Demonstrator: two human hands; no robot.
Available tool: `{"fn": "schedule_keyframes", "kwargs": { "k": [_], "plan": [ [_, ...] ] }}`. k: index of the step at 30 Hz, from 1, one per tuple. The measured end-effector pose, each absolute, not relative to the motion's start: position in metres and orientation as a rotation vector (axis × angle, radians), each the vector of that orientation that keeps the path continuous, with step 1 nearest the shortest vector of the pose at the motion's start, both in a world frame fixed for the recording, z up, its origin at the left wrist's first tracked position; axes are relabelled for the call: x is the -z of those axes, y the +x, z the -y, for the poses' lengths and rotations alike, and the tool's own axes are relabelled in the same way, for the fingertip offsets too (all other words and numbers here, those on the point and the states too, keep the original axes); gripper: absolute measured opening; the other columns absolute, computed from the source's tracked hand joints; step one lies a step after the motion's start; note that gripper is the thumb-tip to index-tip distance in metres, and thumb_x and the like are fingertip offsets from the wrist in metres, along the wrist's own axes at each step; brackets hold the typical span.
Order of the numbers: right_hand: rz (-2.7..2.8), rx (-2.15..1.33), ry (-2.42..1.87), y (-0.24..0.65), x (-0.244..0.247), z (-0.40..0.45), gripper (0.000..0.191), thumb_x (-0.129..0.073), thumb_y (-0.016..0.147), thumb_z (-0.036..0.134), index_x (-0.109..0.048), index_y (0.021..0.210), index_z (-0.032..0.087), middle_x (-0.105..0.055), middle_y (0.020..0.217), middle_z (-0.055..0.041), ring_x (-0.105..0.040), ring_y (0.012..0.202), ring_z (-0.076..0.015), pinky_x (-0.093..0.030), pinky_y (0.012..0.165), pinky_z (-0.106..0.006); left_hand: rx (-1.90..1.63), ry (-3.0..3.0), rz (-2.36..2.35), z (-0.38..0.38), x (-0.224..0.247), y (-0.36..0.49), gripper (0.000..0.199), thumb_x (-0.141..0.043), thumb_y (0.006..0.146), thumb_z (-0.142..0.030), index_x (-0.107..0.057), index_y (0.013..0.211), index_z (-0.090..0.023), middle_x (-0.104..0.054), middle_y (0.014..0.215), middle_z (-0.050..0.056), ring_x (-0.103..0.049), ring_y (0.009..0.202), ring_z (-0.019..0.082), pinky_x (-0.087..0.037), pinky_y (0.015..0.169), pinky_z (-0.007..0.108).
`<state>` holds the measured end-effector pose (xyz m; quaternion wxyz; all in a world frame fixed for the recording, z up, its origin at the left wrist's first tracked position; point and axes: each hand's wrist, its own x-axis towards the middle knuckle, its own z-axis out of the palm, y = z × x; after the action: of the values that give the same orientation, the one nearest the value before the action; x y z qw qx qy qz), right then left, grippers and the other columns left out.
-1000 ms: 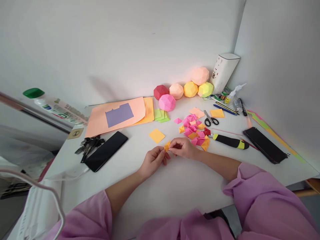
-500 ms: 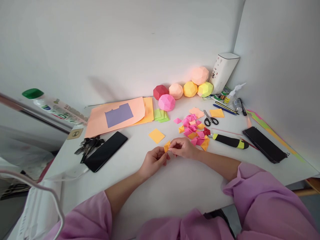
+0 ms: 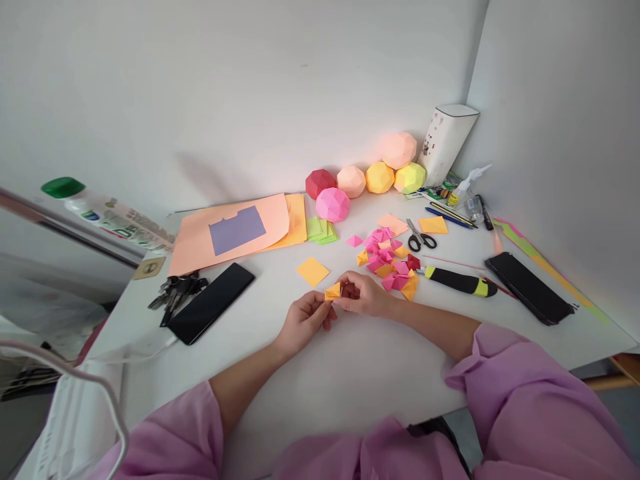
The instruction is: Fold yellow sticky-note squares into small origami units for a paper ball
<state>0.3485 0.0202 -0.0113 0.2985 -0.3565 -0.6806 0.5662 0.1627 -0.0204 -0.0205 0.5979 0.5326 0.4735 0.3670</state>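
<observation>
Between my two hands is a small folded orange paper piece (image 3: 333, 292), with creases on its face. My left hand (image 3: 306, 319) pinches its lower left side. At its right edge the fingers of my right hand (image 3: 364, 294) are closed on it, thumb toward me. A flat orange paper square (image 3: 313, 271) lies on the table just beyond my left hand. Past my right hand is a heap of small folded pink paper pieces (image 3: 383, 247), mixed with orange ones and a dark red one. Black-handled scissors (image 3: 421, 237) lie behind the heap.
Faceted paper balls, among them a pink one (image 3: 333, 205), line the wall. On the right are a utility knife (image 3: 459, 281) and a black case (image 3: 530, 289). On the left lie a phone (image 3: 213, 303), keys (image 3: 176, 293) and peach paper sheets (image 3: 195, 240). Green paper squares (image 3: 322, 231) are mid-table.
The orange piece has turned, so more of its creased face shows. My right hand has shifted slightly and its fingers have moved to the piece's right edge.
</observation>
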Motion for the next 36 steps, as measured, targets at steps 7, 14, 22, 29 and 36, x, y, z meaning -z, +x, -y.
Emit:
{"fn": "schedule_keyframes", "kwargs": {
  "k": [7,14,22,29,36],
  "plan": [
    [1.969,-1.357,-0.903,0.346,0.011,-0.018,0.009,-0.059,0.075,0.023,-0.055,0.075,0.015,-0.052,0.063,0.0022,-0.046,0.056,-0.0089,-0.038,0.051,-0.021,-0.796,1.4,-1.137,0.024,0.015,0.163,0.023,-0.052,0.084,-0.039,-0.057,0.079,-0.017,-0.06,0.064,0.001,-0.053,0.057,0.012,-0.041,0.055,0.024],
    [2.024,-1.281,-0.889,0.346,0.017,-0.018,0.002,-0.057,0.069,0.016,-0.055,0.069,0.015,-0.05,0.062,0.0028,-0.044,0.052,-0.0078,-0.035,0.047,-0.02,-0.77,1.566,-1.177,0.024,0.011,0.166,0.022,-0.053,0.082,-0.033,-0.054,0.067,-0.017,-0.055,0.058,-0.001,-0.044,0.054,0.01,-0.034,0.051,0.023],
    [2.013,-1.32,-0.926,0.346,0.017,-0.019,0.004,-0.055,0.065,0.013,-0.052,0.063,0.015,-0.047,0.056,0.0044,-0.04,0.05,-0.007,-0.031,0.045,-0.019,-0.758,1.512,-1.197,0.025,0.014,0.164,0.023,-0.052,0.082,-0.032,-0.053,0.066,-0.016,-0.052,0.055,-0.002,-0.042,0.051,0.009,-0.033,0.049,0.022],
    [1.947,-1.428,-0.88,0.348,0.016,-0.021,0.005,-0.052,0.068,0.013,-0.048,0.066,0.016,-0.047,0.059,0.0049,-0.039,0.05,-0.0064,-0.031,0.045,-0.019,-0.822,1.398,-1.141,0.024,0.02,0.162,0.022,-0.051,0.084,-0.032,-0.052,0.067,-0.017,-0.056,0.058,-0.001,-0.047,0.052,0.01,-0.035,0.05,0.022],
    [2.005,-1.413,-0.864,0.348,0.012,-0.02,0.007,-0.055,0.074,0.02,-0.05,0.072,0.016,-0.045,0.059,0.0052,-0.039,0.052,-0.0069,-0.032,0.047,-0.019,-0.804,1.425,-1.147,0.024,0.019,0.162,0.02,-0.053,0.083,-0.031,-0.054,0.069,-0.016,-0.056,0.057,-0.001,-0.046,0.051,0.01,-0.034,0.049,0.021]
  ]
}}
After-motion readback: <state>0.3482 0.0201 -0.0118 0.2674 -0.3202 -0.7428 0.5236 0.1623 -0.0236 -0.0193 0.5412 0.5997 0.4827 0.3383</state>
